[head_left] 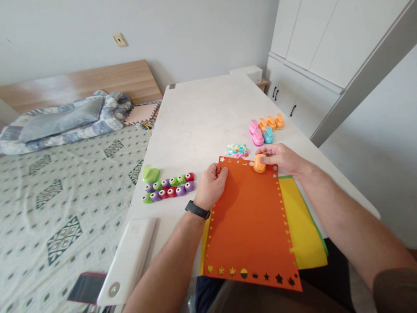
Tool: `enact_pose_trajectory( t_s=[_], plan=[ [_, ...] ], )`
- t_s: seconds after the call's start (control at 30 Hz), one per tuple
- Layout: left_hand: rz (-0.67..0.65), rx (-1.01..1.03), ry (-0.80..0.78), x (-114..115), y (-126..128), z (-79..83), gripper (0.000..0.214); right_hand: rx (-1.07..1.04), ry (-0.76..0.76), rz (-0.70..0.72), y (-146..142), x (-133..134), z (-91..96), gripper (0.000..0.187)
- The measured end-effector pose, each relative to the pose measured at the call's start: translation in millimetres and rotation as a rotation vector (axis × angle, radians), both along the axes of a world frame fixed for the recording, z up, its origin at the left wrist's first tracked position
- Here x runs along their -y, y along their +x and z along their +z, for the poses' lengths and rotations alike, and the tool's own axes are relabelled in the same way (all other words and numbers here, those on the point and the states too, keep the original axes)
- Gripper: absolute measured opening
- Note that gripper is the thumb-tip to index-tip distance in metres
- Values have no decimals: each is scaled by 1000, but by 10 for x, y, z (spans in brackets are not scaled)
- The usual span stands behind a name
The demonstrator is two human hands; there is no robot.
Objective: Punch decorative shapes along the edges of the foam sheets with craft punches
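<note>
An orange sheet of craft paper with punched shapes along its edges lies on the white table, over yellow and green sheets. My left hand pinches the sheet's far left corner, fingers closed on it. My right hand grips a small orange paper punch set on the sheet's far edge. Just beyond that edge lies a little heap of coloured punched-out bits.
Rows of small purple, green and red punches and a green punch sit left of the sheet. Pink, orange and blue punches stand at the right. A white flat box lies near left. A bed adjoins the table.
</note>
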State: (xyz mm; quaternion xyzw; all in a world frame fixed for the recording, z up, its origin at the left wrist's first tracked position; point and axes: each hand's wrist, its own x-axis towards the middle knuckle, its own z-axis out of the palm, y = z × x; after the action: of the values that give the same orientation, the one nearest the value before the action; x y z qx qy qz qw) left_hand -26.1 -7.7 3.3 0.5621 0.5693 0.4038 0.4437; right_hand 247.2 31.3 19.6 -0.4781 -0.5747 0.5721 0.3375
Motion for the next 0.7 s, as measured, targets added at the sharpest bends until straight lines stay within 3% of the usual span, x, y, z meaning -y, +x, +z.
enact_pose_trajectory(
  t_s=[0.6, 0.7],
  plan=[
    [-16, 14, 11, 19, 9, 22, 28, -29, -3, -25, -4, -32, -34, 37],
    [-12, 19, 2, 22, 14, 27, 28, -7, -2, -83, 0, -63, -82, 34]
  ],
)
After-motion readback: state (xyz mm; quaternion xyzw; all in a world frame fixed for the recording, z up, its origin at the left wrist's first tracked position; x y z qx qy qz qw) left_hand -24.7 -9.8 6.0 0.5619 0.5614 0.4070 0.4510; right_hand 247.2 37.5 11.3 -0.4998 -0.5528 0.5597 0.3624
